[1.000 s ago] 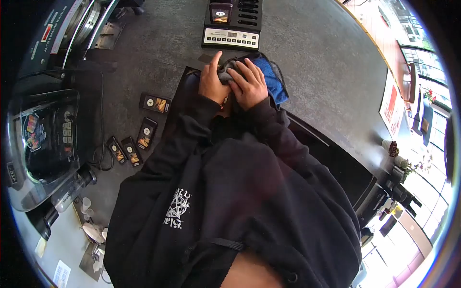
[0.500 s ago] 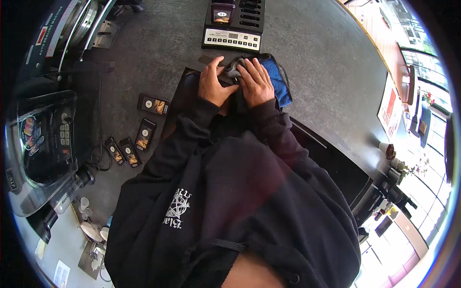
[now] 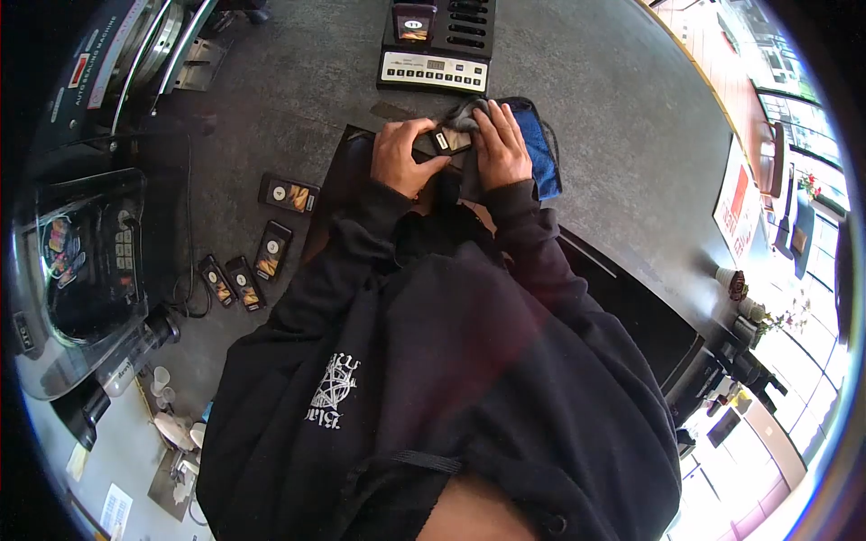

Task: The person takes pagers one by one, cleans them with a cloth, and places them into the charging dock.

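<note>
A small dark pager [image 3: 450, 140] with a pale face lies between my two hands near the counter edge. My left hand [image 3: 403, 158] curves round its left side, thumb and fingers apart; whether it touches the pager is hard to tell. Under my right hand [image 3: 502, 149] is a grey cloth [image 3: 467, 115], held with the fingers close together. A blue cloth [image 3: 538, 153] with a dark edge lies just right of that hand. Beyond them stands a black charging base [image 3: 436, 72] with a numbered keypad, bearing a pager [image 3: 414, 24] marked 11.
Several numbered pagers, one of them marked 4 [image 3: 289, 194], lie on the counter [image 3: 613, 117] at left. A sealing machine [image 3: 99, 63] stands at the upper left, a black device [image 3: 86, 261] below it. A red and white sign [image 3: 735, 206] is at right.
My right hand has moved right with the grey cloth, drawing it off the pager, which now shows between my hands. The blue cloth has shifted slightly right. My left hand has opened away from the cloth.
</note>
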